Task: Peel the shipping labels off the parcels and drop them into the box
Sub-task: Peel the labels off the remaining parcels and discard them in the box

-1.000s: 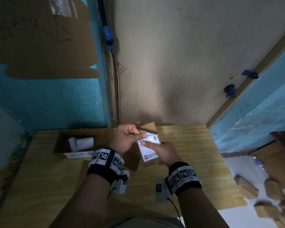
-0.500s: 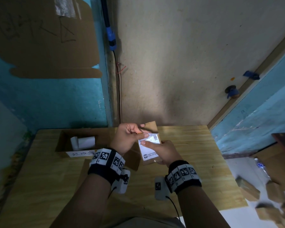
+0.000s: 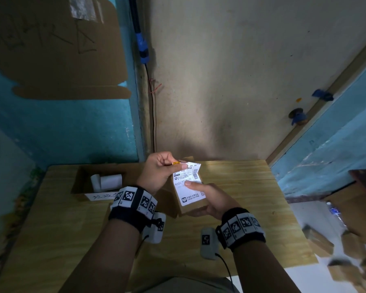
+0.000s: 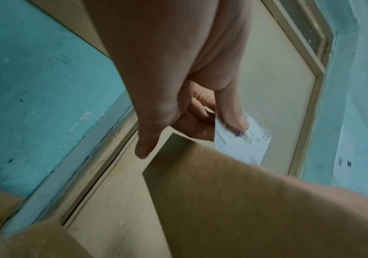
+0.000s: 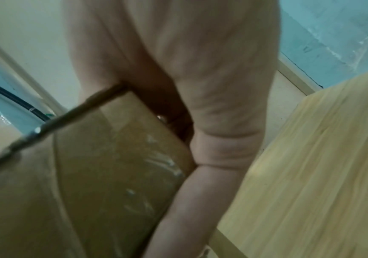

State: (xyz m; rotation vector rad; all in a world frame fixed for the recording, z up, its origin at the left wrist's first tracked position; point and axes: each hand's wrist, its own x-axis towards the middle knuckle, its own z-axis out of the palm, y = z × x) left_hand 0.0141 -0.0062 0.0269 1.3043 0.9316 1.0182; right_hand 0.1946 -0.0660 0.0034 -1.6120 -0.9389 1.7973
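White label [image 3: 189, 187] half lifted: left hand [image 3: 156, 172] pinches far corner, right hand [image 3: 211, 199] grips parcel [image 3: 193, 209]. Open box [image 3: 80, 185] lies left of hands.

Black wristbands [image 3: 135, 203] with white square-code tags; grey wired pods [image 3: 207, 243] beneath

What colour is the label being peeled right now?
White with black print and barcodes; the label shows best in the head view.

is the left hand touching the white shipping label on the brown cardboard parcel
Touching. The head view shows the left hand pinching the white shipping label's lifted top edge; the left wrist view shows the same pinch.
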